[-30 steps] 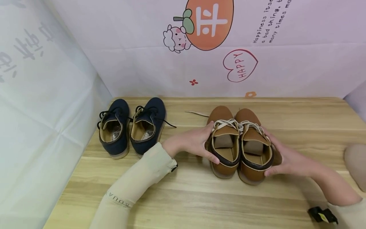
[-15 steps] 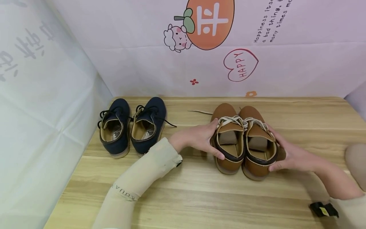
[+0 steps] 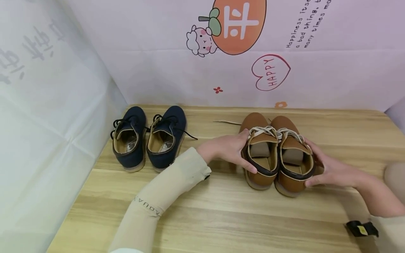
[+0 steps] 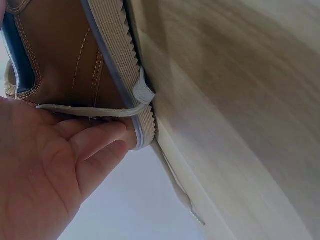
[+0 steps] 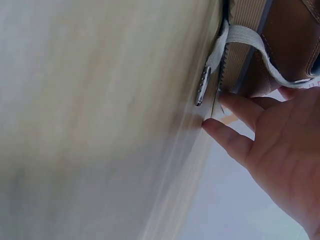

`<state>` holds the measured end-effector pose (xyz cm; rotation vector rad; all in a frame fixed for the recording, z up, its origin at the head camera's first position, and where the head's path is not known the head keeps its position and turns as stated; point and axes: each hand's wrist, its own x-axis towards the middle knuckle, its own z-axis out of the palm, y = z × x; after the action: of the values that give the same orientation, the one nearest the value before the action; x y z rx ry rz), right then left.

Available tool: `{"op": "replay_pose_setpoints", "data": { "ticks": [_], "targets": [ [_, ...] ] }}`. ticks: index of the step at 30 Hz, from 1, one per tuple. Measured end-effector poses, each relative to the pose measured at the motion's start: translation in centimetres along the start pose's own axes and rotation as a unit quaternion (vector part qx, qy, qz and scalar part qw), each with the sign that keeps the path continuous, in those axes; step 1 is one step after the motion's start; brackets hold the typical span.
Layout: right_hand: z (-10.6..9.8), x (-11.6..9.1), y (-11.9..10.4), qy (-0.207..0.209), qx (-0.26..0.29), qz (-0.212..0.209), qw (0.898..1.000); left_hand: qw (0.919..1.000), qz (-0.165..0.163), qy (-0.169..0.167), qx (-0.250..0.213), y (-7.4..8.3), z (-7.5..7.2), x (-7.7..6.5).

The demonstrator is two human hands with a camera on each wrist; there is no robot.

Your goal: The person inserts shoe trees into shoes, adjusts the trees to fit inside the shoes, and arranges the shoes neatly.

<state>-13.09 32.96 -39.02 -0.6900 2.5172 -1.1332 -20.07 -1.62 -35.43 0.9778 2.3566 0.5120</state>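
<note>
In the head view a pair of brown lace-up shoes stands side by side, toes toward the back wall. My left hand [image 3: 229,149] grips the outer side of the left brown shoe [image 3: 262,181], thumb at the heel and fingers by the laces. On the other side my right hand [image 3: 333,173] holds the right brown shoe [image 3: 292,184] the same way, its thumb near the heel. A pale lace [image 4: 90,111] hangs over the sole in the left wrist view. Another lace [image 5: 245,37] loops down beside my fingers in the right wrist view, its tip at the wood.
Two navy shoes, a left one [image 3: 129,160] and a right one [image 3: 164,158], stand at the left of the wooden board [image 3: 221,218]. A beige rounded object [image 3: 393,181] sits at the right edge. Printed white sheeting [image 3: 158,70] rises behind, with more sheeting [image 3: 47,140] at the left.
Both hands have slid the brown pair to the right and slightly toward the back wall. The navy shoes have stayed put, while the head view has shifted a little.
</note>
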Motion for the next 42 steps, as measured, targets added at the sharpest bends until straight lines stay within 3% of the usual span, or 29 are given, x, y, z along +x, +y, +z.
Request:
{"op": "replay_pose_setpoints", "data": {
  "ticks": [24,28,32,42],
  "targets": [
    [-2.7,0.0,3.7,-0.015,0.036,-0.021,0.999,1.0,-0.001,0.005,0.001,0.9,-0.6,3.0],
    [-3.1,0.2,4.1,-0.015,0.047,-0.023,0.999,0.9999,-0.011,-0.007,0.01,1.1,-0.9,3.6],
    [-3.5,0.2,4.4,-0.015,0.055,-0.02,0.998,0.9997,-0.017,-0.017,0.006,1.3,-1.2,4.2],
    [-4.9,0.1,5.6,-0.024,0.057,0.017,0.998,0.9999,-0.012,-0.002,0.007,1.6,-1.6,5.9]
  ]
}}
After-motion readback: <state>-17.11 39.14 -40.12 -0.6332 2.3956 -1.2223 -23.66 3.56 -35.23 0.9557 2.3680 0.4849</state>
